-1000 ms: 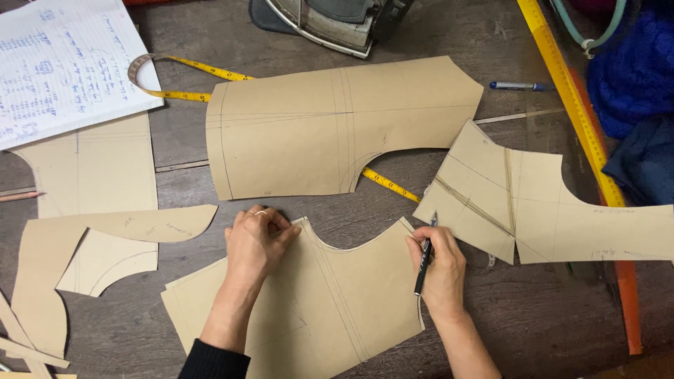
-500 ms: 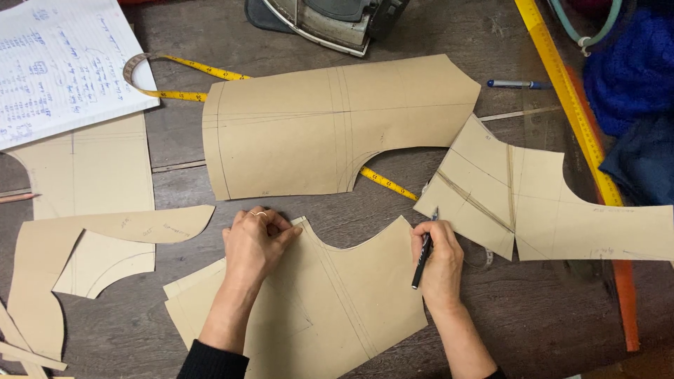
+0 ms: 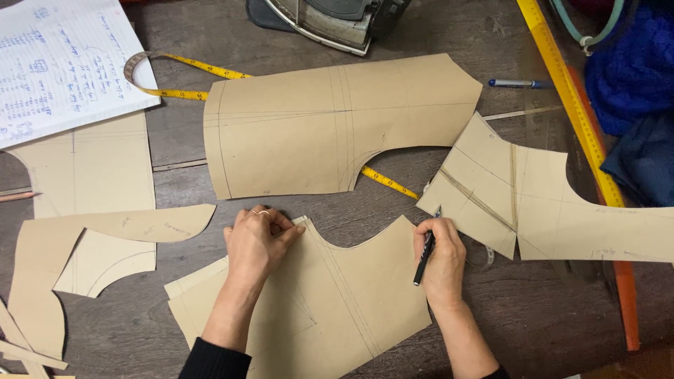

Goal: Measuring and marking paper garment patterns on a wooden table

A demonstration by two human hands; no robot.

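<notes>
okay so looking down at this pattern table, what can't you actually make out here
- Iron, head view: its upper part is cut off by the top edge.
- Pen: the right hand covers much of it; its tip on the pattern piece is too small to judge.
- Layers under that piece: the left hand and top sheet hide them.
- Notes sheet: writing too small.

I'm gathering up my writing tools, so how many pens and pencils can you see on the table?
3: a black pen held in the right hand; a blue pen lying by the yellow ruler at upper right; a pencil tip at the left edge. Others may be hidden under the paper pieces.
</notes>
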